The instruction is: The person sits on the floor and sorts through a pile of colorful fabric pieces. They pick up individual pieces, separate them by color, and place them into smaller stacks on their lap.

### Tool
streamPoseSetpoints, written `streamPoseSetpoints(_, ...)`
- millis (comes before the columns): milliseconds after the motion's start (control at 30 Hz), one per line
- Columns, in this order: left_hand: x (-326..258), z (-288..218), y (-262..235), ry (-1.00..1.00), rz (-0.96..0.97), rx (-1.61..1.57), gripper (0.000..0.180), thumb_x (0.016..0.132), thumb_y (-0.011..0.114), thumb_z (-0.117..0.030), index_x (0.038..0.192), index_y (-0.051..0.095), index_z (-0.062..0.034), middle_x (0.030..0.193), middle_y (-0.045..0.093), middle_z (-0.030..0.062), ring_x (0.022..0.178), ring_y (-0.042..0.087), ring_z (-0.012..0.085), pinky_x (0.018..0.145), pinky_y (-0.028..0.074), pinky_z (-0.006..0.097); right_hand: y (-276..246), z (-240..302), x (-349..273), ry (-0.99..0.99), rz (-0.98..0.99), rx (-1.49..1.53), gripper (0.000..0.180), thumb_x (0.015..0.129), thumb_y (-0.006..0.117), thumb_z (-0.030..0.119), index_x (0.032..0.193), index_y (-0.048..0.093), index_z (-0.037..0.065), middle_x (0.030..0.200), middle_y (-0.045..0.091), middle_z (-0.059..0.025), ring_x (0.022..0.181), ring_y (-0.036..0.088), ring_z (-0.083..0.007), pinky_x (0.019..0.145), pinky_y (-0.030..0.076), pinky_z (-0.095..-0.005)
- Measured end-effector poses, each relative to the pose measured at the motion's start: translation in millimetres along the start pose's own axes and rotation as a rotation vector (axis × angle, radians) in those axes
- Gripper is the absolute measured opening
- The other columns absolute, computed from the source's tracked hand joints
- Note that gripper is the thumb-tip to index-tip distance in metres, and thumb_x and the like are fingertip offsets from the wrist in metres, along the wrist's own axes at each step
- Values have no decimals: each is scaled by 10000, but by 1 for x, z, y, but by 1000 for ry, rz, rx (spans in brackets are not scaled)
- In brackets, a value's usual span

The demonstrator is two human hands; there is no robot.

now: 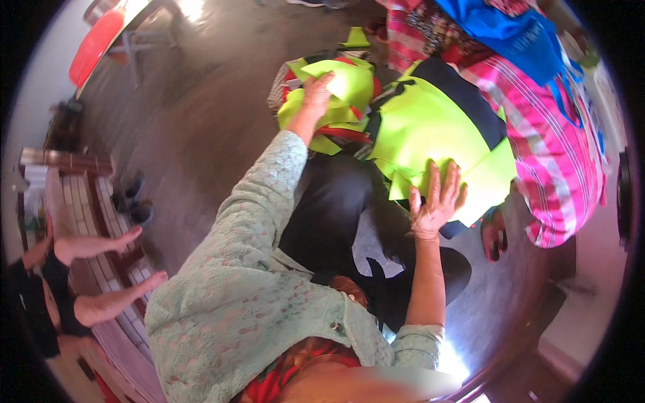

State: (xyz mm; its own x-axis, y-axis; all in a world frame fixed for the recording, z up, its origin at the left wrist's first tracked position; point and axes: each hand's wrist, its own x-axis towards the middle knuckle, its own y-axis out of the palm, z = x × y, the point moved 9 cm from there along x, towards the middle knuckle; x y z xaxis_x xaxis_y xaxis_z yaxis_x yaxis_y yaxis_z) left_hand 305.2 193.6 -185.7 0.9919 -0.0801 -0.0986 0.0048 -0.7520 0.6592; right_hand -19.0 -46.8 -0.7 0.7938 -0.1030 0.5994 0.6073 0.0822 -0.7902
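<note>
In front of me lie two piles of neon yellow-green cut fabric. My left hand (317, 95) is at the left fabric pile (353, 84), its fingers closed on a yellow piece and partly hidden there. Red and dark bits show between the layers of that pile. My right hand (437, 205) rests with spread fingers on the near edge of the larger right-hand pile (433, 127). A black fabric strip (463, 97) lies across that pile's far right side.
A pink checked bundle (541, 148) and a blue bag (510, 40) stand close on the right. Another person's bare legs (101, 248) stretch in from the left, near dark shoes (138, 201). A red chair (97, 50) is at the far left.
</note>
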Motion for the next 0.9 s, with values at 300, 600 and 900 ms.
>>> streamPoseSetpoints(300,-82,19,-85,-310,-334,834,413,807,667,-123,1182,504,-65,1099,593,75,901,615,220,677,541,398,-3,-11,-6,72,28,45,595,801,608,508,1308,540,204,1442,397,-135,1329,368,-295,1106,145,-502)
streamPoseSetpoints(600,-162,-41,45,-9,34,707,153,849,668,-105,997,630,-86,1035,640,30,962,628,149,739,509,295,-7,-13,-7,97,-6,71,566,783,644,453,1290,554,216,1448,390,-103,1329,370,-275,1099,163,-501)
streamPoseSetpoints(900,-246,-41,164,595,405,1216,222,816,647,18,1018,563,-21,1092,638,112,918,636,164,762,527,285,-54,-55,-5,195,-211,420,631,767,688,308,1331,492,104,1400,430,-148,1260,421,-306,1073,279,-467)
